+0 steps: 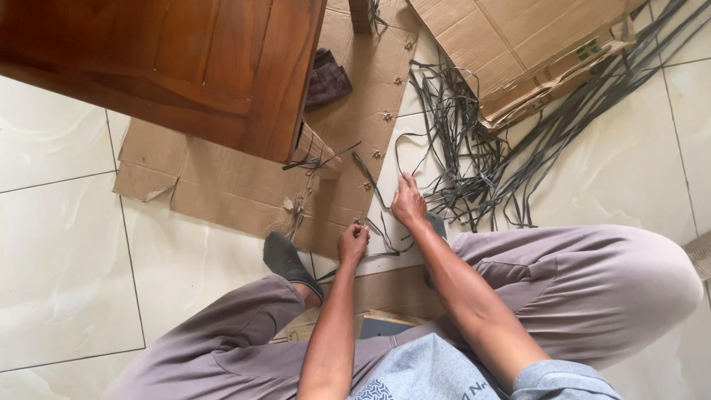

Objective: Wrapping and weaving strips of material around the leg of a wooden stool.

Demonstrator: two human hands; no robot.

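I sit on a tiled floor with my legs spread. My left hand (353,244) is closed on the edge of a flattened cardboard sheet (244,185), near a small metal staple or knot. My right hand (408,201) rests just beside it, fingers pointing away, pinching a thin dark strap (372,187) that runs across the cardboard edge. A row of small fasteners (385,116) lines that edge.
A brown wooden cabinet (185,67) stands on the cardboard at the upper left. A tangled pile of dark straps (474,148) lies ahead on the right, by folded cardboard boxes (518,52). A dark cloth (326,80) lies by the cabinet. My socked foot (285,258) rests at the left.
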